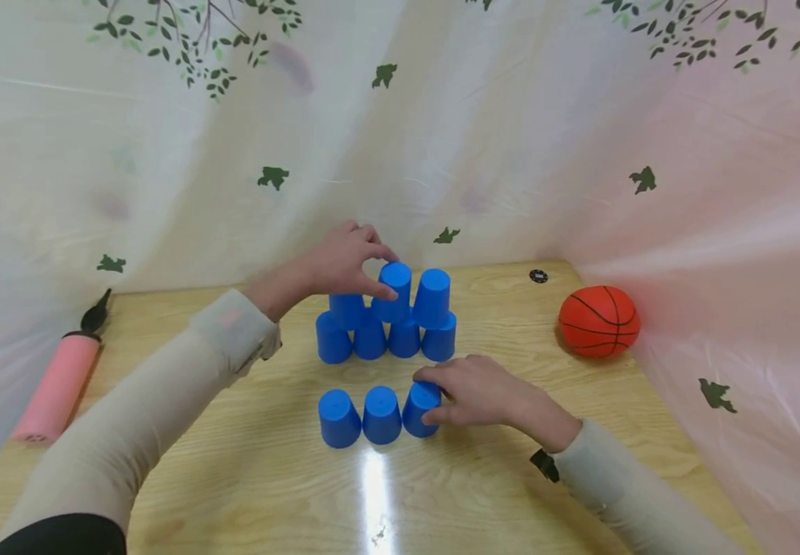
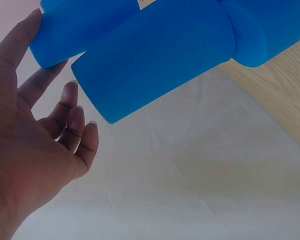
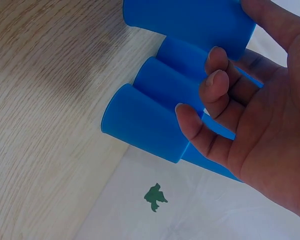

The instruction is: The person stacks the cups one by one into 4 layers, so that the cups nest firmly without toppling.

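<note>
Upside-down blue cups stand in two groups in the head view. In the rear stack, a bottom row of several cups (image 1: 370,339) carries three more. My left hand (image 1: 344,260) pinches the middle upper cup (image 1: 393,297) between thumb and fingers; its left neighbour (image 1: 347,311) is partly covered, while the right one (image 1: 433,299) stands free. Nearer lie three cups in a row: left (image 1: 339,420), middle (image 1: 381,416) and right (image 1: 419,408). My right hand (image 1: 479,393) grips that right cup by its sides. In the right wrist view, the gripped cup (image 3: 190,22) is cut off at the top.
An orange-red toy basketball (image 1: 600,322) sits at the table's right edge. Behind it is a small black disc (image 1: 539,276). A pink hand pump (image 1: 60,385) with a black nozzle lies at the left. A pale curtain (image 1: 442,154) hangs behind the wooden table (image 1: 268,478).
</note>
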### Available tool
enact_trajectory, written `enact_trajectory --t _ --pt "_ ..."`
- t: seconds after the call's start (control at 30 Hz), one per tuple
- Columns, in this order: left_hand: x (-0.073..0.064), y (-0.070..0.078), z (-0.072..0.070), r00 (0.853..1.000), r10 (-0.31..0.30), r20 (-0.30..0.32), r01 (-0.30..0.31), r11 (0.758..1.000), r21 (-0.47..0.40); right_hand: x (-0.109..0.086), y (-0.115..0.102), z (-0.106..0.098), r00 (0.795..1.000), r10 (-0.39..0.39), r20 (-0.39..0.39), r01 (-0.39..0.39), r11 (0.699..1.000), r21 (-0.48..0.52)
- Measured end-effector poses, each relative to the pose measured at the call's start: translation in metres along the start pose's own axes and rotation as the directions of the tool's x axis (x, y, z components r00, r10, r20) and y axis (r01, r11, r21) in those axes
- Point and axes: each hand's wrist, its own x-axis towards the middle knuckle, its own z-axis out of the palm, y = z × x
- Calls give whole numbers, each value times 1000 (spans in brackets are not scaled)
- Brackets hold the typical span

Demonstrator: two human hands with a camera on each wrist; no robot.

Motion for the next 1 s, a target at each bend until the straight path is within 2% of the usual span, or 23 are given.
enact_trajectory --t 0.27,1.0 --pt "1 -2 7 1000 -3 4 3 1000 1 1 1 0 1000 8 17 -8 1000 12" --pt "1 -3 11 1000 -2 2 2 1000 20 1 1 0 1000 0 6 0 1000 7"
